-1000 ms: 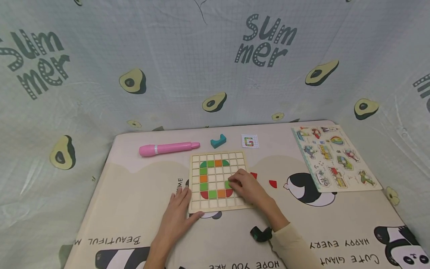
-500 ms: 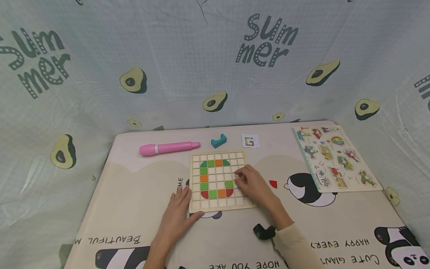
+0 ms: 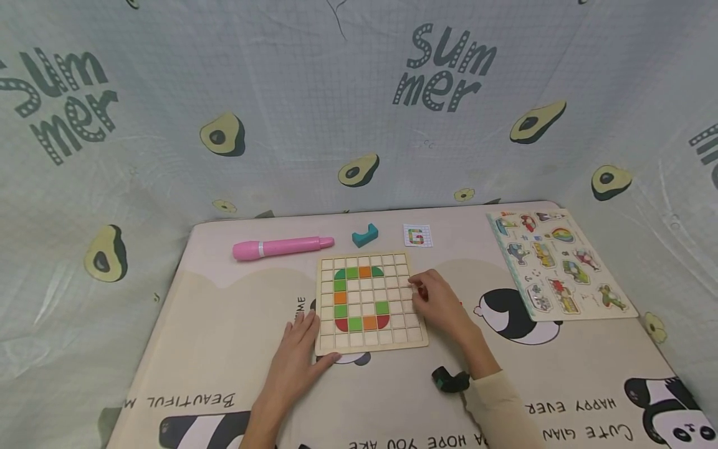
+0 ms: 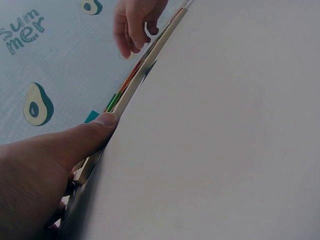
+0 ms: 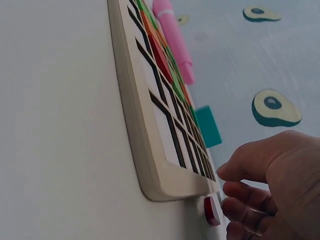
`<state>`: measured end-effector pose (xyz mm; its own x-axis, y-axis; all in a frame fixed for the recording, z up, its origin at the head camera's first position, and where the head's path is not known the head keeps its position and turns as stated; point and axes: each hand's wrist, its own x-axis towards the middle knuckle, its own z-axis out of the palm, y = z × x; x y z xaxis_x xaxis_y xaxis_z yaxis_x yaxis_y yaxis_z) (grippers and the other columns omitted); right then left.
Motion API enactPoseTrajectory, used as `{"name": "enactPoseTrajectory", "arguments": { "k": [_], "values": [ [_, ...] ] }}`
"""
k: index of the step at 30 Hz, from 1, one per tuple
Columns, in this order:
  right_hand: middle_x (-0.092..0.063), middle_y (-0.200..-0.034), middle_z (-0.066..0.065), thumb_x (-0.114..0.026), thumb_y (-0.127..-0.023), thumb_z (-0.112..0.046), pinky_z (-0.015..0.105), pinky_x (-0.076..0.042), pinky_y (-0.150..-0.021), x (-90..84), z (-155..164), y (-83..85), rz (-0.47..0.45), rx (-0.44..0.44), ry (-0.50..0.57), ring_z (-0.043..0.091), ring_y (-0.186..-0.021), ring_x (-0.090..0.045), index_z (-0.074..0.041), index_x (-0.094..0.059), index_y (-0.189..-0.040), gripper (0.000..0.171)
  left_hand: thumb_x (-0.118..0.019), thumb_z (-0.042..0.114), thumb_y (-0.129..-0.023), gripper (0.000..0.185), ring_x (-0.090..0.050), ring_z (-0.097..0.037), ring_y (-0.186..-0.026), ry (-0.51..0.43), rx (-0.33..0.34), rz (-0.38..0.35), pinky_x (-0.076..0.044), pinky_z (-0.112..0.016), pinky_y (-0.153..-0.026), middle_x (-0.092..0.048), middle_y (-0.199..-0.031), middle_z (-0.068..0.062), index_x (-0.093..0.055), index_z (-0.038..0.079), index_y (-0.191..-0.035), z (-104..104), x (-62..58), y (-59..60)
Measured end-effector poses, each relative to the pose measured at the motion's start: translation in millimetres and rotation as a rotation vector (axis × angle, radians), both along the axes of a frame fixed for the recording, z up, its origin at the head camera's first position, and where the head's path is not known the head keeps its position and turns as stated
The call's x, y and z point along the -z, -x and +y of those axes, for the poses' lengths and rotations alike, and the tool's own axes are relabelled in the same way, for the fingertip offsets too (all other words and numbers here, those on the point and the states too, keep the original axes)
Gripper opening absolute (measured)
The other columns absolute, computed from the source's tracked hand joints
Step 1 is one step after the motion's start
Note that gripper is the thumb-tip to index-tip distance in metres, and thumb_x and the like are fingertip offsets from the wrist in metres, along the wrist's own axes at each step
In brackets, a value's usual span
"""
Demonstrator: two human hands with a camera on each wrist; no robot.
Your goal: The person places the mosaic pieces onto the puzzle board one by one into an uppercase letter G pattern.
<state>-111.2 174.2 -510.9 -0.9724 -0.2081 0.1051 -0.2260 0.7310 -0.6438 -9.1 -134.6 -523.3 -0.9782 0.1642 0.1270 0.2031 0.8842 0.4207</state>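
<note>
the left hand (image 3: 296,358) lies flat, fingers straight, against the 8 o'clock corner of the square wooden grid board (image 3: 367,302), steadying it on the table (image 3: 224,324). at 3 o'clock, the right hand (image 3: 440,302) curls over a small red tile (image 5: 211,210), fingertips just touching it.

Soft, even light filled the head view, leaving only faint shadows under the left hand (image 3: 296,362) and beside the wooden grid board (image 3: 367,302). No glare showed on the table mat (image 3: 224,324). The wide lens bowed the avocado-print backdrop (image 3: 224,134) toward the edges. Both wrist views looked dimmer and greyer. There the near mat surface was a featureless blur, and the right hand (image 5: 272,185) sat soft-edged, close to the lens.
</note>
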Motion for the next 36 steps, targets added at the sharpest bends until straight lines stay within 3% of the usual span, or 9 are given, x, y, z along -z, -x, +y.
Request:
{"name": "enactPoseTrajectory", "arguments": {
  "k": [10,19,31,36],
  "values": [
    [-0.059,-0.112,0.015,-0.067,-0.090,-0.005,0.041,-0.061,-0.087,2.1,12,1.8,-0.026,0.021,-0.004,0.024,-0.097,-0.063,0.001,-0.066,-0.118,0.029,-0.078,0.051,-0.081,0.088,-0.032,-0.037,-0.150,-0.002,0.003,-0.003,-0.027,-0.052,-0.126,-0.045,-0.156,-0.018,-0.048,-0.002,-0.146,0,0.0,0.4],
    [-0.061,-0.106,0.014,-0.071,-0.088,-0.008,0.033,-0.054,-0.075,4.0,19,4.5,-0.016,0.029,-0.051,0.019,-0.087,-0.058,0.001,-0.068,-0.115,0.028,-0.077,0.052,-0.082,0.089,-0.031,-0.037,-0.151,-0.005,-0.003,-0.029,-0.026,-0.051,-0.127,-0.043,-0.157,-0.017,-0.047,-0.001,-0.147,1,-0.9,-0.4],
    [-0.059,-0.103,0.014,-0.071,-0.092,-0.011,0.036,-0.055,-0.078,1.9,20,5.3,-0.065,0.016,-0.096,0.020,-0.088,-0.057,0.002,-0.070,-0.115,0.026,-0.078,0.052,-0.081,0.090,-0.031,-0.036,-0.151,0.005,-0.005,-0.012,-0.027,-0.051,-0.127,-0.044,-0.156,-0.017,-0.047,-0.001,-0.147,1,-0.4,-0.6],
    [-0.059,-0.098,0.012,-0.071,-0.090,-0.007,0.034,-0.055,-0.076,0.3,20,5.2,-0.055,0.007,-0.083,0.019,-0.085,-0.057,-0.001,-0.072,-0.106,0.017,-0.077,0.054,-0.082,0.091,-0.030,-0.035,-0.152,-0.001,-0.004,-0.024,-0.026,-0.051,-0.127,-0.043,-0.157,-0.017,-0.047,-0.001,-0.147,1,-0.2,-0.5]
  ]
}}
